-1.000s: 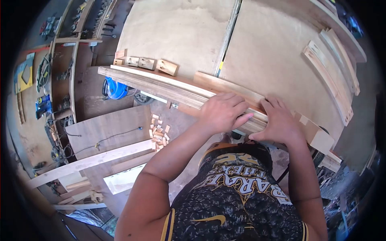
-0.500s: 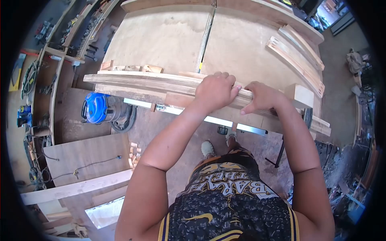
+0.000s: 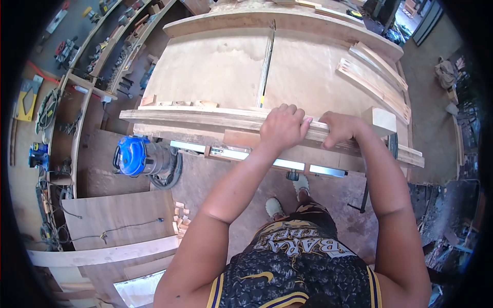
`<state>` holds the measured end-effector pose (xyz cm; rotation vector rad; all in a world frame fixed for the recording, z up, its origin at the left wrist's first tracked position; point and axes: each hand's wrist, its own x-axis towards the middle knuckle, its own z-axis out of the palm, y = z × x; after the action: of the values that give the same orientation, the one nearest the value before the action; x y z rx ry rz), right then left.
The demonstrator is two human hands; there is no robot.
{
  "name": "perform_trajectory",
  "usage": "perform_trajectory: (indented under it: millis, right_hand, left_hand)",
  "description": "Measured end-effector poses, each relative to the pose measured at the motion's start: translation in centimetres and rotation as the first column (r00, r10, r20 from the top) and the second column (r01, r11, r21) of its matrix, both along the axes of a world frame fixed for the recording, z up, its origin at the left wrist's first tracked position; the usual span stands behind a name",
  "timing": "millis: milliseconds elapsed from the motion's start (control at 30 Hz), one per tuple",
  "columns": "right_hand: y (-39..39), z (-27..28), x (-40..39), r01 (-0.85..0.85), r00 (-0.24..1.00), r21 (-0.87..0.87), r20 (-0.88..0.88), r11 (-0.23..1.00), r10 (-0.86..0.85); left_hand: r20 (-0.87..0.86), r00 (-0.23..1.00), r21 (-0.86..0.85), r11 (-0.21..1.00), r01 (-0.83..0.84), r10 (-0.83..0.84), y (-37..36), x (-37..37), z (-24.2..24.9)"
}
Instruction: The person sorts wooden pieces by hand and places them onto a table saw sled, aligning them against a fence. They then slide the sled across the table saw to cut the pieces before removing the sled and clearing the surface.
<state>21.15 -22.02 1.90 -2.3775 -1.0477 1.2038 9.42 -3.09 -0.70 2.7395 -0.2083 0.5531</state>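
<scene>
A bundle of long plywood strips [image 3: 205,119] stands on edge along the near side of the workbench. My left hand [image 3: 285,126] is closed over the bundle right of its middle, with the fingers curled over the top. Just to the right, my right hand [image 3: 343,128] grips the same strips, its thumb on the near face and its fingers mostly hidden behind. Beyond the right hand, a clamp [image 3: 393,146] sits on the bundle beside a pale wooden block [image 3: 382,121].
Below the bench edge runs a silver spirit level [image 3: 287,164]. A blue shop vacuum [image 3: 132,156] stands on the floor at left, near shelves of tools [image 3: 110,56]. Slotted wooden boards [image 3: 372,90] lie on the bench's right side; small wood blocks [image 3: 181,218] lie below.
The view has tilted up, so the bench sits lower in the picture. My right hand has closed in on the strips; its thumb and fingers were spread wider before.
</scene>
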Motion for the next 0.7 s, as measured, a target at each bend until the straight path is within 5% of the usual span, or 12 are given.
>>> perform_trajectory:
  millis: [233, 400, 700]
  right_hand:
    - [-0.1, -1.4, 0.6, -0.056, 0.979, 0.100, 0.201, 0.993, 0.035]
    - [0.5, 0.2, 0.2, 0.007, 0.993, -0.035, 0.121, 0.999, -0.003]
    - [-0.1, 0.7, -1.2, 0.082, 0.993, -0.018, 0.082, 0.996, -0.081]
  left_hand:
    - [0.079, 0.996, -0.048, 0.998, 0.037, -0.033, 0.2, 0.8, -0.6]
    - [0.078, 0.996, -0.037, 0.998, 0.057, -0.054, 0.3, 1.1, -0.7]
    - [0.042, 0.997, 0.038, 0.998, 0.056, -0.058, 0.0, 0.8, -0.1]
